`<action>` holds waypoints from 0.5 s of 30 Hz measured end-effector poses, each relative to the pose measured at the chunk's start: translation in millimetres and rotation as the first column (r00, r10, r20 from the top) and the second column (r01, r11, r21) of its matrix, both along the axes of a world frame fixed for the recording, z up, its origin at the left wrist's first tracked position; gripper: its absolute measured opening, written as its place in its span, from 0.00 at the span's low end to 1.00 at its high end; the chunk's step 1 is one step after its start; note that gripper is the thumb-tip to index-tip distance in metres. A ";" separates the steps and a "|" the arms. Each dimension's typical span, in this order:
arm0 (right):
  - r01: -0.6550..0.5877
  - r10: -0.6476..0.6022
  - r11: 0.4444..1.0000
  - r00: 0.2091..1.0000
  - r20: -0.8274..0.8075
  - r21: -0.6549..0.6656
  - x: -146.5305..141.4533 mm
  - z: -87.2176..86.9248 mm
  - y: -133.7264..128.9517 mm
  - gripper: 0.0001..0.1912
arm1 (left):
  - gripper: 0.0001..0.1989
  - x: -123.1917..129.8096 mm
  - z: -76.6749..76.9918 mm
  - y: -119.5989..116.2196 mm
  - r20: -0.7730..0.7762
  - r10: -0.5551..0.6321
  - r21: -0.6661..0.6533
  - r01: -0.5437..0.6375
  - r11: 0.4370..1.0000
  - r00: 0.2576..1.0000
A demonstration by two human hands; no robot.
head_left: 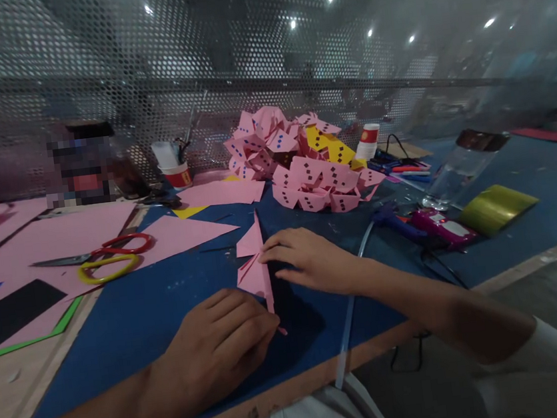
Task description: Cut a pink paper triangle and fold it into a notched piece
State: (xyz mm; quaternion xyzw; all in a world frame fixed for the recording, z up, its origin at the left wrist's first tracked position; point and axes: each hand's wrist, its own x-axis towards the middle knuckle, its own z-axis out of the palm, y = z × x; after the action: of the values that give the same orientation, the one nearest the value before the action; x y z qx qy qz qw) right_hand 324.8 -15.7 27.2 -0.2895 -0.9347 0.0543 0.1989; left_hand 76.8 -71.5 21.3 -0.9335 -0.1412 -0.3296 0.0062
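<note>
A folded piece of pink paper (254, 273) stands lengthwise on the blue table mat, with a long narrow edge and flaps on its left side. My left hand (222, 333) is closed at the near end of that paper, its fingertips pinching the edge. From the right, my right hand (309, 259) reaches over, fingers stretched and apart, the tips touching the paper's upright edge. Behind the hands sits a pile of folded pink paper pieces (318, 181) with dark square dots. Yellow folded paper (329, 146) shows among them.
Scissors (108, 258) with red and yellow handles lie on pink sheets (61, 240) at left, near black paper (16, 316). At right are a purple device (444, 227), a clear jar (463, 171), yellow-green sheet (500, 209) and pens (409, 170). A paper cup (176, 173) stands behind.
</note>
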 end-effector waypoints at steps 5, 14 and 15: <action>0.006 0.000 0.996 0.998 -0.063 0.087 -7.0 -2.1 5.0 0.10 | 0.09 -0.6 2.3 -1.9 0.000 -0.037 -0.013 0.037 0.999 0.999; 0.092 0.027 0.965 0.897 -0.441 0.247 -0.9 17.8 -3.8 0.08 | 0.33 -19.0 -2.2 3.3 0.309 0.305 -0.231 -0.240 0.943 0.901; 0.110 0.017 0.965 0.882 -0.472 0.240 -0.1 21.7 -6.1 0.08 | 0.34 -19.6 -3.2 6.1 0.320 0.358 -0.300 -0.264 0.917 0.877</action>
State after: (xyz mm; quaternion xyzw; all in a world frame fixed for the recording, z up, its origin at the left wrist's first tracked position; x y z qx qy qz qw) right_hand 324.6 -21.7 49.0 -0.2617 -0.8503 -0.0048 0.4566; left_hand 57.2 -65.4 18.1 -0.8132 -0.3288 -0.4730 -0.0832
